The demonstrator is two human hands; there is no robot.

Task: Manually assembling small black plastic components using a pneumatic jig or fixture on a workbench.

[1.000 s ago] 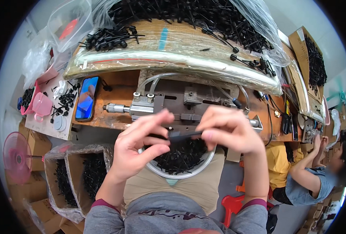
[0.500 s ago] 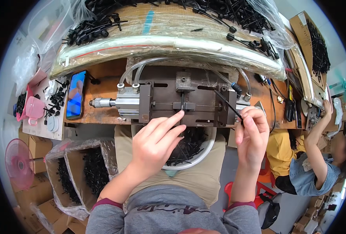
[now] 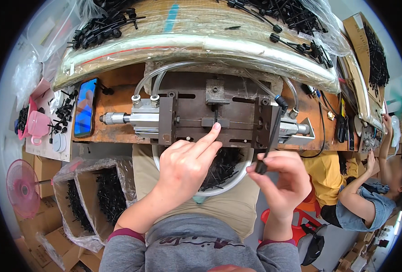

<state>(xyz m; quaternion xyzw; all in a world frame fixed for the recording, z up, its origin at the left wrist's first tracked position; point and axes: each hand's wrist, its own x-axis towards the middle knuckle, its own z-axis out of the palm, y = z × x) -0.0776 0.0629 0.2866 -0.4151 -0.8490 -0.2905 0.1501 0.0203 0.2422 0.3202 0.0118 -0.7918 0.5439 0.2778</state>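
Observation:
My left hand (image 3: 182, 165) reaches over the metal clamping fixture (image 3: 192, 104), its index finger stretched out and its other fingers loosely bent. That fingertip touches the small block (image 3: 208, 122) at the fixture's middle, where a thin black piece (image 3: 216, 111) stands in the slot. Between thumb and fingers, my right hand (image 3: 286, 181) pinches a black rod with a thicker end (image 3: 271, 143). The rod points up and away, in front of the fixture's right side; the thicker end is at my fingertips.
A white-rimmed tub (image 3: 242, 174) of black parts sits between my legs. Clear air hoses (image 3: 162, 75) loop to the fixture's cylinders. A phone (image 3: 85, 108) lies left. Black parts (image 3: 103, 31) are heaped on the plastic-wrapped shelf. A co-worker (image 3: 368, 199) sits at right.
My right hand has moved down and nearer, bringing the black rod away from the fixture and tilting it more upright. My left index fingertip has shifted slightly up and right.

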